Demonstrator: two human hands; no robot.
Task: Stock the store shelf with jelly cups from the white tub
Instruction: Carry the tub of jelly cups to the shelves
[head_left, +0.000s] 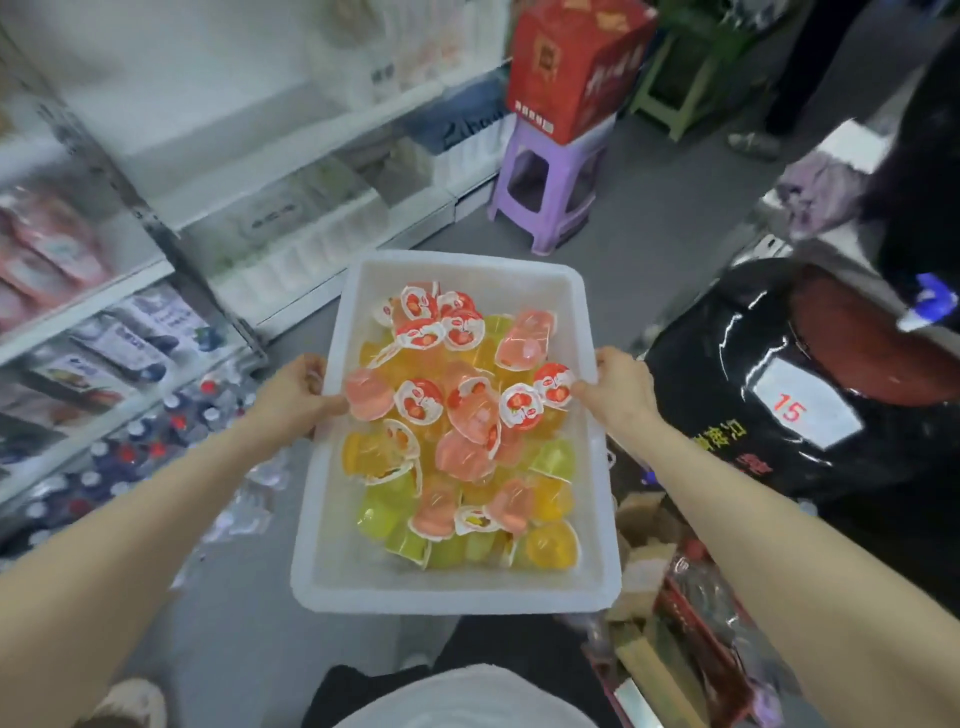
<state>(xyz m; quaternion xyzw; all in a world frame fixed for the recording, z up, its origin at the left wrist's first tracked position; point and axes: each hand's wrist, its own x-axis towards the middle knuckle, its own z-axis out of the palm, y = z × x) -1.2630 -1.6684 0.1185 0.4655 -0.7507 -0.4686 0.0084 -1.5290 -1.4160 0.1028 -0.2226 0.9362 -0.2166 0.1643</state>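
Both forearms reach forward from the bottom of the view, one to each long side of the tub (457, 590). At far left the shelf (88, 306) holds blurred packets, with bottles (171, 421) on its lowest level by the floor. Left hand (293, 397) curls over the tub's left rim, gripping it. White and rectangular, the tub is held above the grey floor and carries a loose heap of jelly cups (462, 431) in pink, orange, yellow and green, some showing red-and-white lids. Right hand (621, 387) grips the right rim, thumb inside. Behind stands a purple stool (550, 192) bearing a red box (576, 67); at right, a black bag (779, 384) marked 15
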